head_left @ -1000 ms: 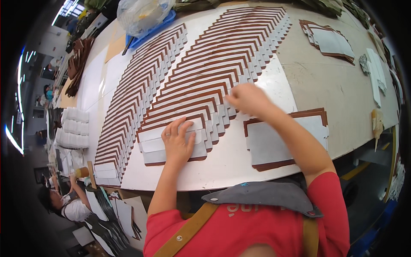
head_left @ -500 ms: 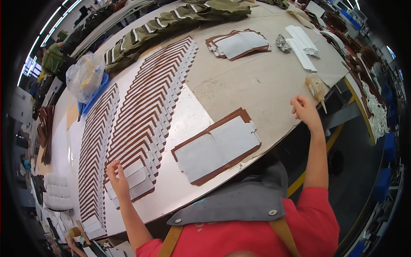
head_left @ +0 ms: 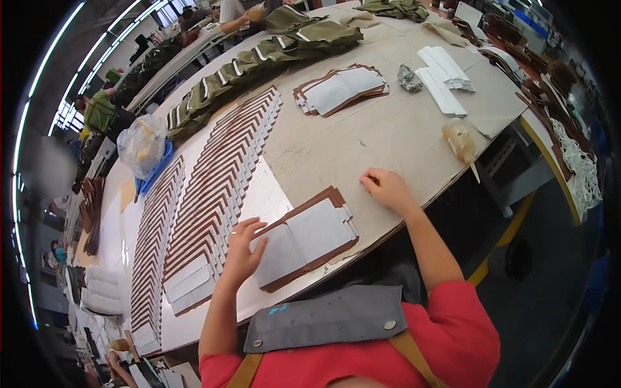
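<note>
A: what's on the big worktable (head_left: 401, 136)?

B: long overlapped rows of brown-and-grey pieces (head_left: 220, 187), then a stack (head_left: 310, 236) near the front edge. Left hand (head_left: 242, 249) rests spread open on that stack, right hand (head_left: 387, 187) loosely curled, empty, on bare table.

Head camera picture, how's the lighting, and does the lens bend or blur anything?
Head view: even, bright overhead light, with soft shadows under the left hand and right hand; the table edge curves strongly toward the black fisheye rim; strip lights glare along the left rim; the centre is sharp, the far background smeared.
</note>
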Demonstrator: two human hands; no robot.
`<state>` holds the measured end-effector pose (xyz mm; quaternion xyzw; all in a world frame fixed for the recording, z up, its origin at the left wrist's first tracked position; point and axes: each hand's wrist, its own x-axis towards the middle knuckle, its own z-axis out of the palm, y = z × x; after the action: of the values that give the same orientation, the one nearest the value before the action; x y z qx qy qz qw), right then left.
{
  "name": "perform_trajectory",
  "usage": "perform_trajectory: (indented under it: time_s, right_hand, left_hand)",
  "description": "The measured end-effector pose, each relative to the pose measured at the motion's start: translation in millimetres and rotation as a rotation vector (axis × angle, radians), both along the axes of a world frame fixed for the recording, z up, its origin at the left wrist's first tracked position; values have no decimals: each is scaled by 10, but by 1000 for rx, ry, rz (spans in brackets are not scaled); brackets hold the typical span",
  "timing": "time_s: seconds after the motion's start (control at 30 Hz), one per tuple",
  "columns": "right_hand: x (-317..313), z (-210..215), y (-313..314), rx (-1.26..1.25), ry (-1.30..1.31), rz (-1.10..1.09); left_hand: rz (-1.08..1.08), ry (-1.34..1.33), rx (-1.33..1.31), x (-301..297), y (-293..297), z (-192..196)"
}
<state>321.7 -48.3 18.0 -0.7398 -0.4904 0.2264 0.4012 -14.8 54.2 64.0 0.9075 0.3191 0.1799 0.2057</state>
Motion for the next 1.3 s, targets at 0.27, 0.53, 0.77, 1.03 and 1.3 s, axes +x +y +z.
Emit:
perform_trajectory:
  time_s: [0.27, 0.53, 0.77, 1.03, 1.3]
  right_hand:
    - [259, 103, 142, 69, -195, 174]
    - [2532, 423, 1065, -423, -722, -511]
    - [2998, 121, 1139, -762, -697, -514]
    - [3392, 247, 893, -615, -349, -577]
    - [3570, 92, 646, -302, -320, -947]
  left_hand:
    - [7, 86, -138, 783, 224, -281]
    - [130, 130, 244, 1071, 129, -558]
    - [198, 97, 218, 864, 70, -592]
    - [40, 196, 154, 554, 331, -555]
    - [168, -46, -113, 825, 362, -297]
